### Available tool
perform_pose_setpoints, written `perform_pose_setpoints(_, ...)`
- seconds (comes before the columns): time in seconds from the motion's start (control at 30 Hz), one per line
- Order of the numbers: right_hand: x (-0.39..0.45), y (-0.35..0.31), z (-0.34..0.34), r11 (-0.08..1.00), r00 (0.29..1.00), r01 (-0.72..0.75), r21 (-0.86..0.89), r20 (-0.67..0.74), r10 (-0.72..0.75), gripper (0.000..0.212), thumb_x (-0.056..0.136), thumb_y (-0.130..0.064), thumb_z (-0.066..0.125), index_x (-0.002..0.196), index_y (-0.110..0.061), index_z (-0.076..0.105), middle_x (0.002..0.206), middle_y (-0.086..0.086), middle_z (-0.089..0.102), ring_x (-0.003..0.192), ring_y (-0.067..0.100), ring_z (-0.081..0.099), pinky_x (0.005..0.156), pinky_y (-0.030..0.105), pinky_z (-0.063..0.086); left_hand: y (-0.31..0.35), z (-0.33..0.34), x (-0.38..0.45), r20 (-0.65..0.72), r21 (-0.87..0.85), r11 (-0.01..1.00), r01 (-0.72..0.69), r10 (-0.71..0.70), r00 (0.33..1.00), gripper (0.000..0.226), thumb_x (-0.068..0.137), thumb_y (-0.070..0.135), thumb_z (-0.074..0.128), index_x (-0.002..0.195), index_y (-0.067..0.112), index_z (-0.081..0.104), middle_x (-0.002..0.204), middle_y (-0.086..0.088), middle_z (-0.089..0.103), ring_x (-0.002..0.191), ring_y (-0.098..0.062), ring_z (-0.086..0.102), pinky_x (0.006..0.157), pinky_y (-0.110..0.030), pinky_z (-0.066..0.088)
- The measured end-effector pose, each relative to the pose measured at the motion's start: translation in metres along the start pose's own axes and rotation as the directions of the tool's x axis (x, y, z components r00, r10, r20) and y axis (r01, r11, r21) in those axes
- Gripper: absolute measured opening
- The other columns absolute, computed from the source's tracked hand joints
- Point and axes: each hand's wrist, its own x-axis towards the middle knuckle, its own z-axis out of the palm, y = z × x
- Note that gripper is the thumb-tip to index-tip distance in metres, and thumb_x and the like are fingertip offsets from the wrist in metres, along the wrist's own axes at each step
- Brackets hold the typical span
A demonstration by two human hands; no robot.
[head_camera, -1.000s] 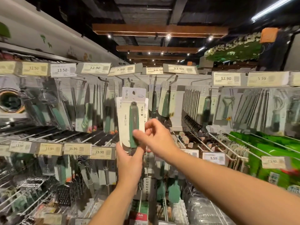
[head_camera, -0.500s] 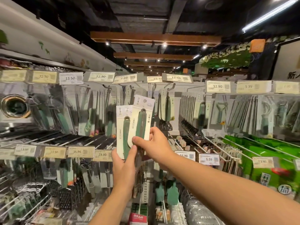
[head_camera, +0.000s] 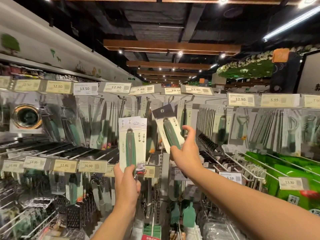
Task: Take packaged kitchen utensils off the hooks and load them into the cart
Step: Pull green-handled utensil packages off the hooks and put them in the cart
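**Packs split between two hands**

Since half a second ago the hands have parted. Left hand (head_camera: 127, 184) grips upright carded utensils (head_camera: 132, 144) below the 7.99 tag (head_camera: 142, 89); right hand (head_camera: 184, 149) pinches a tilted utensil pack (head_camera: 170, 131) down-right of it.

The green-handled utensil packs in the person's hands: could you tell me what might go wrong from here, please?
1. The left hand grips the stacked packs only at their bottom edge; the rear card could slide out and drop.
2. The right hand holds the tilted pack with loose fingers, so it may slip, or snag if its top is not yet off the hook.
3. No cart is in view, so loading means turning blind.
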Motion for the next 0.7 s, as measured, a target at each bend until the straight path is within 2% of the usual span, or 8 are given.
perform_pose_setpoints(0.13,0.002,-0.008,0.003,0.996,0.995,0.061,0.07,-0.085,-0.055,0.055,0.087,-0.008,0.056,0.122,-0.043,0.031,0.132,0.0,0.049,0.084,0.023,0.063,0.07,0.044,0.056,0.001,-0.001,0.002,0.006,0.004,1.0,0.001,-0.001,1.0,0.022,0.11,0.018,0.04,0.13,0.023,0.046,0.095,-0.008,0.059,0.05,-0.014,0.032,0.043,-0.025,0.024)
perform_pose_setpoints(0.2,0.005,-0.01,0.004,0.992,0.992,0.067,0.109,-0.113,-0.054,0.052,0.087,-0.009,0.055,0.119,-0.043,0.033,0.133,-0.001,0.049,0.088,0.027,0.066,0.075,0.052,0.058,0.001,-0.003,0.003,0.013,0.007,1.0,-0.006,0.006,1.0,0.023,0.11,0.018,0.04,0.132,0.021,0.046,0.092,-0.008,0.057,0.051,-0.014,0.032,0.041,-0.024,0.024)
perform_pose_setpoints(0.3,0.013,-0.01,0.005,0.989,0.989,0.06,0.138,-0.139,-0.04,0.049,0.09,-0.008,0.056,0.122,-0.04,0.039,0.134,-0.006,0.047,0.092,0.028,0.069,0.078,0.049,0.06,-0.001,-0.003,0.005,0.007,0.015,1.0,-0.002,0.001,1.0,0.024,0.11,0.018,0.041,0.134,0.022,0.046,0.091,-0.009,0.055,0.053,-0.014,0.033,0.043,-0.024,0.024)
perform_pose_setpoints(0.43,0.023,-0.005,0.009,0.995,0.989,0.062,0.084,-0.139,-0.05,0.049,0.093,-0.012,0.062,0.133,-0.035,0.047,0.135,-0.007,0.05,0.093,0.018,0.068,0.083,0.045,0.06,0.0,-0.004,0.007,0.004,0.01,1.0,-0.015,0.015,1.0,0.027,0.11,0.019,0.041,0.137,0.022,0.045,0.091,-0.008,0.056,0.052,-0.013,0.033,0.043,-0.024,0.025)
perform_pose_setpoints(0.5,0.029,0.0,0.012,0.996,0.99,0.04,0.082,-0.138,-0.029,0.052,0.095,-0.013,0.063,0.138,-0.035,0.047,0.136,-0.007,0.05,0.092,0.019,0.07,0.084,0.043,0.061,0.0,-0.004,0.009,0.008,0.008,1.0,-0.012,0.012,1.0,0.032,0.11,0.02,0.042,0.142,0.022,0.042,0.092,-0.007,0.057,0.05,-0.012,0.034,0.041,-0.023,0.026)
perform_pose_setpoints(0.6,0.037,0.003,0.013,1.0,0.992,0.011,0.024,-0.127,-0.007,0.055,0.099,-0.01,0.06,0.148,-0.029,0.045,0.138,-0.006,0.047,0.086,0.004,0.061,0.083,0.02,0.053,0.003,0.001,0.009,0.016,0.0,1.0,-0.007,0.007,1.0,0.032,0.11,0.02,0.042,0.142,0.024,0.043,0.107,-0.008,0.058,0.048,-0.011,0.035,0.039,-0.02,0.029)
perform_pose_setpoints(0.67,0.045,0.001,0.015,0.999,0.994,-0.011,-0.032,-0.112,0.007,0.058,0.099,-0.006,0.056,0.153,-0.025,0.042,0.141,0.001,0.045,0.097,0.009,0.061,0.092,0.029,0.053,0.007,0.005,0.009,0.04,-0.034,0.999,-0.019,0.02,0.999,0.023,0.11,0.019,0.042,0.127,0.032,0.05,0.113,-0.008,0.059,0.051,-0.012,0.035,0.04,-0.02,0.03)
perform_pose_setpoints(0.7,0.051,0.001,0.017,0.998,0.995,-0.028,-0.058,-0.099,0.022,0.061,0.099,-0.002,0.054,0.154,-0.023,0.04,0.143,0.004,0.044,0.105,0.021,0.063,0.096,0.038,0.055,0.009,0.007,0.009,0.047,-0.043,0.999,-0.028,0.03,0.998,0.022,0.11,0.019,0.042,0.119,0.037,0.051,0.114,-0.006,0.061,0.053,-0.013,0.034,0.04,-0.02,0.03)
